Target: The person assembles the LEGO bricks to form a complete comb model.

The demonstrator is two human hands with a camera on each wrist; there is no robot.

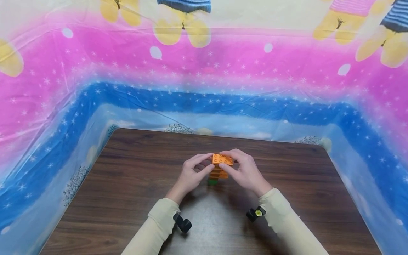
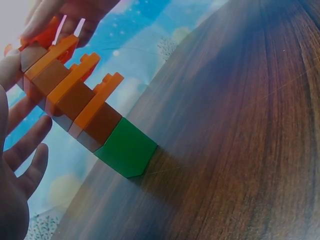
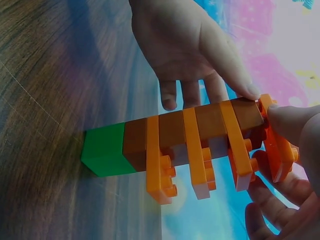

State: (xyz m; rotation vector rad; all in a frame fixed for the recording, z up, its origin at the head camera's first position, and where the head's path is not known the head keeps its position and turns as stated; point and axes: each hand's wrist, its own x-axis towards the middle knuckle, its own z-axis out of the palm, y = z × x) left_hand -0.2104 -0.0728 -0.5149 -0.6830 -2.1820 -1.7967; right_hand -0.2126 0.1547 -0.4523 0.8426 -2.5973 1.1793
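A narrow tower of toy building bricks stands on the table, with a green brick (image 2: 127, 147) at its foot. Above the green one, brown bricks (image 3: 172, 130) alternate with thin orange plates (image 3: 199, 155) that jut out to one side, studs showing. My left hand (image 1: 190, 174) holds the tower near its top, its thumb against the uppermost brown brick (image 3: 248, 112). Between thumb and fingers, my right hand (image 1: 248, 171) pinches the top orange plate (image 1: 220, 159). That plate sits slightly tilted over the uppermost brown brick in the right wrist view; whether it is fully seated I cannot tell.
The dark wood-grain table (image 1: 134, 198) extends around the tower on all sides. Behind it and along both sides hangs a pink and blue patterned cloth (image 1: 204, 95). A small black device (image 1: 182, 223) is strapped at the left wrist, and another black device (image 1: 254, 214) at the right.
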